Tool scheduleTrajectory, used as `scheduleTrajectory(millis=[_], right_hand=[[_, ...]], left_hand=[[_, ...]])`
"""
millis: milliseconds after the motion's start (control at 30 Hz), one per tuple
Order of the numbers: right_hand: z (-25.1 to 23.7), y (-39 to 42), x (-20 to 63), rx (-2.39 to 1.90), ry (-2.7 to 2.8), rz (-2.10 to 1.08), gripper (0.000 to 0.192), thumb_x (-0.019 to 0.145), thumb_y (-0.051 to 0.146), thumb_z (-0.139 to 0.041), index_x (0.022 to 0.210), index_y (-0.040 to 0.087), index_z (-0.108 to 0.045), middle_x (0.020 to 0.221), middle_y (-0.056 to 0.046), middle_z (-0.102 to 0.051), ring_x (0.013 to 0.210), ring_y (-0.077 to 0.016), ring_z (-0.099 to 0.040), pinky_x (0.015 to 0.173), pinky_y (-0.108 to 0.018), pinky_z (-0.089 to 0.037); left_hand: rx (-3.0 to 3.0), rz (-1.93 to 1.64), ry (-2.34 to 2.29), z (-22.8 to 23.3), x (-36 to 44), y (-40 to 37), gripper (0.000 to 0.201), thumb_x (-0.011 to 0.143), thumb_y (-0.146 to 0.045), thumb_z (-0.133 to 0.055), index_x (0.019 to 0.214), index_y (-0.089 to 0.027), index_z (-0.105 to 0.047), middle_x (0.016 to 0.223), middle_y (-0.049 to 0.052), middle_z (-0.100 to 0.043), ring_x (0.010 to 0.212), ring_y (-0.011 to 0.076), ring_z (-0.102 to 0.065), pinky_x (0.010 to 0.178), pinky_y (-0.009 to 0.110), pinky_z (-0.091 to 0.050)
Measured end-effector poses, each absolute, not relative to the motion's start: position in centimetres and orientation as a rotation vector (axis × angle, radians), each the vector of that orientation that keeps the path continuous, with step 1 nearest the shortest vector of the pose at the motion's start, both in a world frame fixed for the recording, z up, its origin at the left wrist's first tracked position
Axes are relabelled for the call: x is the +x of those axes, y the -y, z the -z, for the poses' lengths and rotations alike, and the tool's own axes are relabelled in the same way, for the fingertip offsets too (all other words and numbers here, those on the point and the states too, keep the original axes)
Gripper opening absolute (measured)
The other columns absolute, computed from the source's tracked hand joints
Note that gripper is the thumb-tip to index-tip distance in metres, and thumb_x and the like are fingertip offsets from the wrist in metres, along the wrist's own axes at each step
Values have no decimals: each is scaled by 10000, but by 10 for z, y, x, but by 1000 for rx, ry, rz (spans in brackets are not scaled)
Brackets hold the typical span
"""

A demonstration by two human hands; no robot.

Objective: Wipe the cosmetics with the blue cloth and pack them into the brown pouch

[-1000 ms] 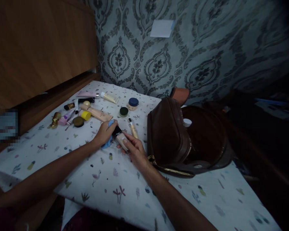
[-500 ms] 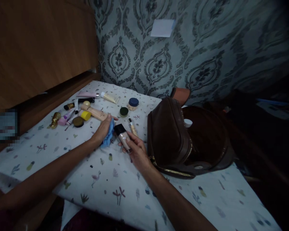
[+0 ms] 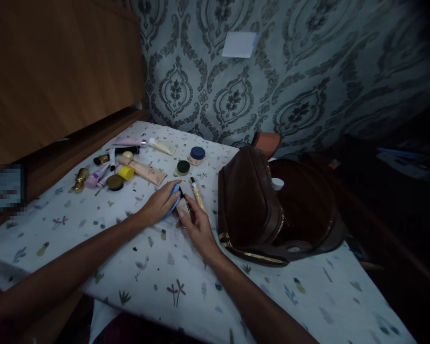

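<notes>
The desk [image 3: 146, 296], spread with a printed cover, carries everything, and its clear stretch in front of the hands suits the work: elbows low, the piece held just above the cover so that a slip is a short one. The brown bag [image 3: 241, 196] gapes at the right, near the right forearm, so the right elbow should turn without nudging it.

The hands come next. The right hand [image 3: 200, 227] is closed around the lower part of the bottle, thumb on the near face, fingers behind. The left hand [image 3: 161, 203] is partly curled, gripping a cloth against the bottle's top end. The step looks like wiping: the right does best to hold firm and roll the piece a little at a time while the left strokes.

The beige tube [image 3: 143, 170] lies beyond the left hand, worth keeping clear of the knuckles.

The bottle [image 3: 184, 209] is between the two hands, tilted, black end away from the body; its smooth sides may slide, so a grip low down seems right.

The blue cloth [image 3: 176, 189] works best bunched flat under the fingertips; in this dim light, with fingers over it, how far it wraps around can't be made out.

The slim tube [image 3: 198, 195] lies just beside the right fingers and could roll if bumped.
</notes>
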State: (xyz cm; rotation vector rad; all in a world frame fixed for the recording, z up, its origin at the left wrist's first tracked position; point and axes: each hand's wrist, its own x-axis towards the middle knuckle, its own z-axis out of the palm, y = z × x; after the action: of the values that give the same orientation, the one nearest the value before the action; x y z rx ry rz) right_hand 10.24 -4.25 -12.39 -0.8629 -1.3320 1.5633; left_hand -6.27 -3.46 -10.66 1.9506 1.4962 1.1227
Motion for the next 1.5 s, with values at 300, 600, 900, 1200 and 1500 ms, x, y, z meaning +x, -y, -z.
scheduleTrajectory(millis=[300, 600, 900, 1200, 1500], right_hand=[[122, 47, 100, -970, 1694, -1137, 669, 672, 264, -808, 1304, 222, -593, 1287, -106, -590, 1253, -304, -507, 1129, -467, -361], [123, 53, 102, -975, 1902, -746, 555, 793, 159, -557, 1347, 175, -543, 1082, -99, -580, 1055, -256, -576, 954, -421, -507], [122, 51, 104, -854, 1872, -827, 480, 835, 222, -594, 1314, 203, -571, 1065, -83, -586, 1030, -247, -582, 927, -413, -504], [129, 44, 104, -907, 1568, -1164, 462, 815, 371, -680, 1237, 192, -620, 1215, -100, -654, 1146, -260, -592, 1025, -411, -451], [115, 49, 104, -838, 1302, -1577, 508, 760, 398, -769, 1219, 220, -646, 1119, -50, -699, 1034, -213, -637, 925, -328, -494]], left_hand=[[1901, -1204, -1489, 99, -64, 34, 395, 966, -462, -384, 984, -177, -656, 972, 83, -703, 934, 231, -638, 885, 335, -482], [1230, -1288, -1333, 98, -71, 29, 426, 814, -557, -590, 893, -150, -691, 724, 6, -623, 658, 153, -576, 608, 253, -471], [907, -1157, -1086, 87, -69, 31, 489, 662, -575, -765, 846, -135, -657, 615, -22, -577, 429, 69, -461, 375, 174, -349], [1343, -1265, -1165, 95, -67, 36, 536, 826, -628, -611, 1132, -189, -631, 853, 13, -626, 723, 146, -586, 620, 224, -489], [1471, -1270, -1228, 100, -66, 34, 525, 906, -663, -464, 991, -182, -656, 815, 19, -638, 733, 154, -595, 671, 247, -512]])
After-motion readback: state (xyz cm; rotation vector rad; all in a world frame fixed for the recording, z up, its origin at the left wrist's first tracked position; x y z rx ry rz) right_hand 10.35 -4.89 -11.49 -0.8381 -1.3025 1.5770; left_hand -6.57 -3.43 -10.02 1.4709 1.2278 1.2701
